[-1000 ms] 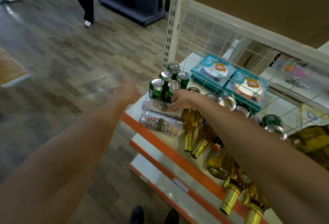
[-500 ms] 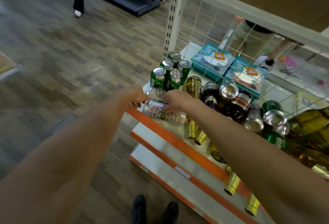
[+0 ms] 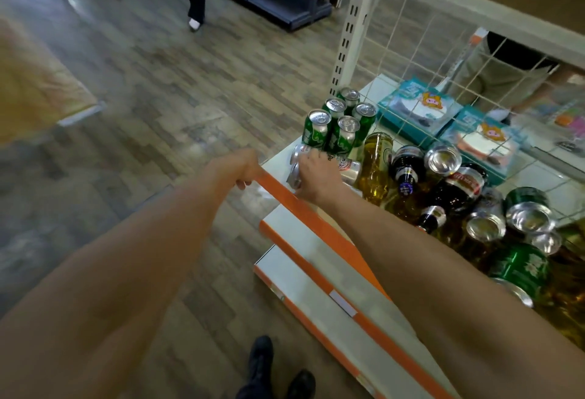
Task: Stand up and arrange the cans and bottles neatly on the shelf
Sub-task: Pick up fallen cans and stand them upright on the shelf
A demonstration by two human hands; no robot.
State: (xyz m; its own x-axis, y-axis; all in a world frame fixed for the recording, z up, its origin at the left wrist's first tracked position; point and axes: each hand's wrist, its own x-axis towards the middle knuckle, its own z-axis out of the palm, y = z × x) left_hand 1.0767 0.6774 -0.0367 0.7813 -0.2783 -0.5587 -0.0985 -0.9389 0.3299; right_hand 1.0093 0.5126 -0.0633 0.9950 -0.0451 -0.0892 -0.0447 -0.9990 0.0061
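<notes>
The fingers [image 3: 311, 158] of the right hand [image 3: 316, 177] are curled over a silver metal can [image 3: 349, 170] with red print and hold it from above. This can lies on its side at the near left corner of the white shelf [image 3: 304, 210]. Its long way runs left to right, and its shiny end points left. The left hand [image 3: 234, 167] is just left of that end, with its fingers [image 3: 242, 182] hooked round the shelf's orange front edge. The right hand is already on the can, so I think it will tip the can up onto its bottom. Just past the can, on the far side, five green metal cans [image 3: 335, 120] stand up in a tight group, so it could go beside them. To the right, a yellow glass bottle [image 3: 376, 161], dark glass bottles [image 3: 408, 167] and more cans lie in a messy heap.
</notes>
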